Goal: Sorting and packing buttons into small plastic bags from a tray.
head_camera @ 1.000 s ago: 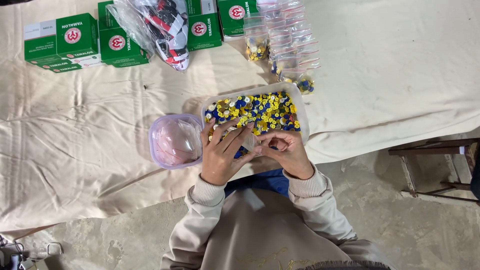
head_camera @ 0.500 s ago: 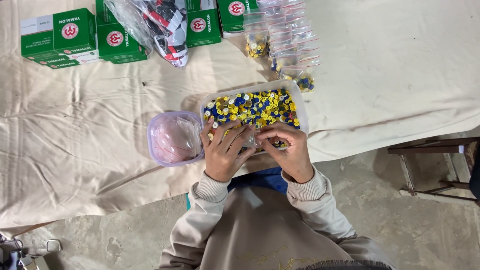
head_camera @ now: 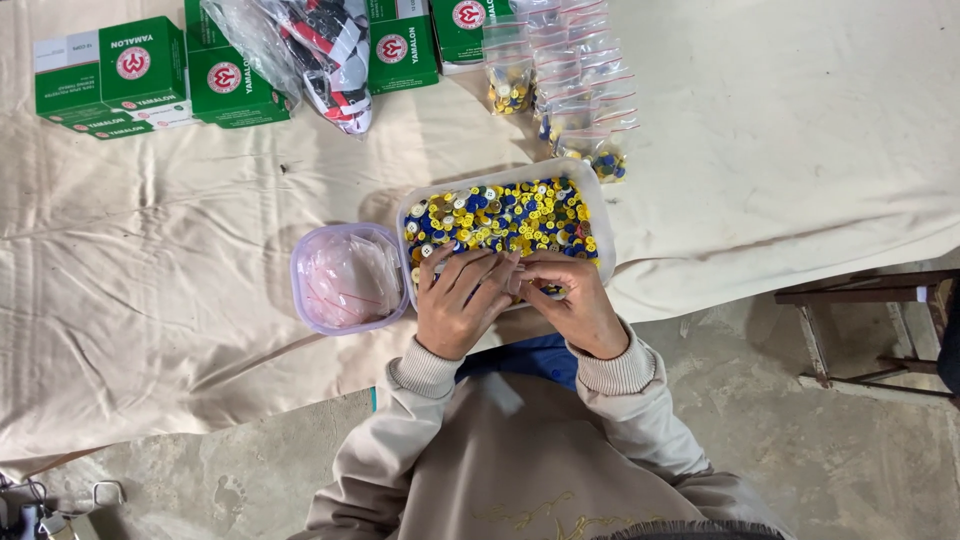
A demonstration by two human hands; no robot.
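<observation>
Near the middle of the frame a clear rectangular tub [head_camera: 601,215] sits on a cream cloth [head_camera: 150,280], filled with small buttons [head_camera: 505,215] — mostly yellow and blue, a few white. Both hands rest over the tub's lower edge, just below the heap. The left hand [head_camera: 462,305] lies palm down with its fingers spread and flat, the tips reaching up into the buttons; it grips nothing that shows. The right hand [head_camera: 575,305] is curled beside it, fingers bent inward toward the left fingertips, and the two hands touch at the tub's rim. Whether the right hand pinches a button cannot be told (its fingertips are tucked out of sight).

Just left of the tub, touching it, stands a smaller pale purple container [head_camera: 347,278] with crumpled clear bags inside. Above the tub, toward the upper middle, lies a row of small clear zip bags [head_camera: 575,80], some holding buttons. Green boxes [head_camera: 110,75] line the upper left, with a clear plastic bag of red, white and black pieces [head_camera: 315,45] between them. At the right edge — off the cloth — stands a wooden stool [head_camera: 860,330] on the concrete floor.
</observation>
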